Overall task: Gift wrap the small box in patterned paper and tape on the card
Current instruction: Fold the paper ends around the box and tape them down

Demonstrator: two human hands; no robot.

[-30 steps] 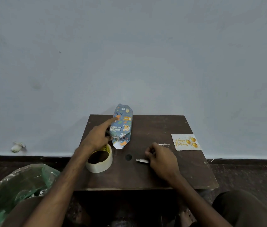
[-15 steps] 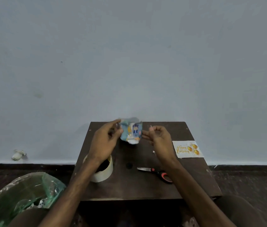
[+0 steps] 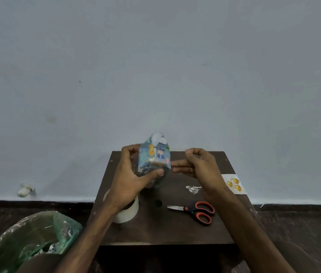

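My left hand (image 3: 130, 174) grips the small box (image 3: 153, 157), wrapped in blue cartoon-patterned paper, and holds it upright above the back of the dark wooden table (image 3: 175, 229). The thumb presses on the box's lower front, where a clear strip seems to hang down. My right hand (image 3: 199, 166) is just right of the box; two straight fingers touch its side, while thumb and forefinger curl together above. I cannot tell whether they pinch tape. The birthday card (image 3: 234, 184) lies at the table's right edge, partly behind my right wrist.
A tape roll (image 3: 130, 213) sits under my left wrist. Red-handled scissors (image 3: 197, 211) lie shut at the front right, a crumpled tape scrap (image 3: 193, 189) behind them. A green plastic bag (image 3: 31, 239) stands on the floor at left. The wall is close behind.
My right hand let go of the scissors and rose to the box. My left hand lifted the wrapped box off the table and stood it upright in the air.
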